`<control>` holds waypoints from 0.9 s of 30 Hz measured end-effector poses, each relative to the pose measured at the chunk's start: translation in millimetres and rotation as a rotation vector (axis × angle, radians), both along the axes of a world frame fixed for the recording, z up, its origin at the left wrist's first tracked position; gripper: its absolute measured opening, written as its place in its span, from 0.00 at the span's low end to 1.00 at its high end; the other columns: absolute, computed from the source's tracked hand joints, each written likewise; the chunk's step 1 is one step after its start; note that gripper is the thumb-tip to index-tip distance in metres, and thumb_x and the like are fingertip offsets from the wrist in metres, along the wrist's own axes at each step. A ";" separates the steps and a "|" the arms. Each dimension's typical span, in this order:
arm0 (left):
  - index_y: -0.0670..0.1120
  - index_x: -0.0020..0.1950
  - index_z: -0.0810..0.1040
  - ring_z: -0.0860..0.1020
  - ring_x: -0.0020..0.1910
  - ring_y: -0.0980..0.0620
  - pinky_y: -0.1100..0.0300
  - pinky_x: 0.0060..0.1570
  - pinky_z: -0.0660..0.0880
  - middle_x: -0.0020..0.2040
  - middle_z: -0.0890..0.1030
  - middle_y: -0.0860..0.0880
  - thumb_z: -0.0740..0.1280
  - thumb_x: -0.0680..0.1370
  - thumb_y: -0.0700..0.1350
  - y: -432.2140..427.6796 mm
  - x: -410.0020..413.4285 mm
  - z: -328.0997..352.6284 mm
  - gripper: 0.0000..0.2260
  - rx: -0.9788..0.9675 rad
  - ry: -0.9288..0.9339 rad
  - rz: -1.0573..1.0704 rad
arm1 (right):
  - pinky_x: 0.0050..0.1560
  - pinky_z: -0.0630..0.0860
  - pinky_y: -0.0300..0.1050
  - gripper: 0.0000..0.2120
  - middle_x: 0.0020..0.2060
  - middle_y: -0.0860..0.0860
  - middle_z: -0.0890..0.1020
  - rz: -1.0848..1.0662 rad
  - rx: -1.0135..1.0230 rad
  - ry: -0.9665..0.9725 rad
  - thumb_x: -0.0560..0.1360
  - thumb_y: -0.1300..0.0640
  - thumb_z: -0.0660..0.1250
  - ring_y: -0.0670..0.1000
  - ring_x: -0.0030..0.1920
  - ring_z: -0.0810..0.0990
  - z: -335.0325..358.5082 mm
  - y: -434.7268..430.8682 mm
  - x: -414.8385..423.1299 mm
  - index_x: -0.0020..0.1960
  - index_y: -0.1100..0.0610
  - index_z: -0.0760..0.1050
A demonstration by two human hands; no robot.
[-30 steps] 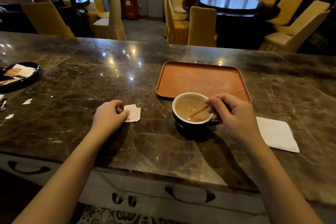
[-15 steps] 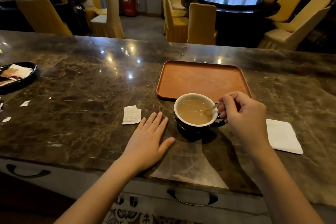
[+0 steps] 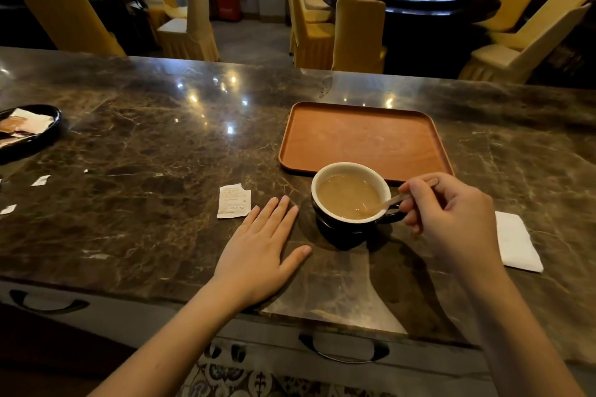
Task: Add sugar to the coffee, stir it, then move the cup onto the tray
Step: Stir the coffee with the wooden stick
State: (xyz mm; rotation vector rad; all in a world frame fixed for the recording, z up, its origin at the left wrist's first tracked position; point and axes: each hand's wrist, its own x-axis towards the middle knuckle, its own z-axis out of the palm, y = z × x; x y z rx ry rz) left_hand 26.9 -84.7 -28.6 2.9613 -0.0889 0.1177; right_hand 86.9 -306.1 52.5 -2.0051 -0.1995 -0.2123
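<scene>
A dark cup with a white inside holds milky coffee and stands on the marble counter, just in front of the orange tray. My right hand is to the right of the cup, fingers pinched on a thin wooden stir stick whose tip dips into the coffee at the right side. My left hand lies flat on the counter to the left of the cup, fingers spread, holding nothing. A torn, empty sugar packet lies just beyond its fingertips.
A white napkin lies right of my right hand. A black dish with packets sits at the far left, with paper scraps near it. Yellow chairs and round tables stand beyond the counter.
My left hand let go of the sugar packet and moved right, now flat beside the cup. My right hand shifted the stick toward the cup's right side.
</scene>
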 end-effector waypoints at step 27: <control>0.53 0.73 0.42 0.38 0.73 0.57 0.59 0.68 0.35 0.73 0.40 0.55 0.42 0.74 0.65 -0.2 -1.0 0.8 0.31 -0.028 -0.016 0.007 | 0.36 0.77 0.39 0.07 0.33 0.49 0.80 -0.032 -0.131 -0.124 0.77 0.59 0.61 0.46 0.34 0.79 6.2 9.9 16.2 0.43 0.55 0.78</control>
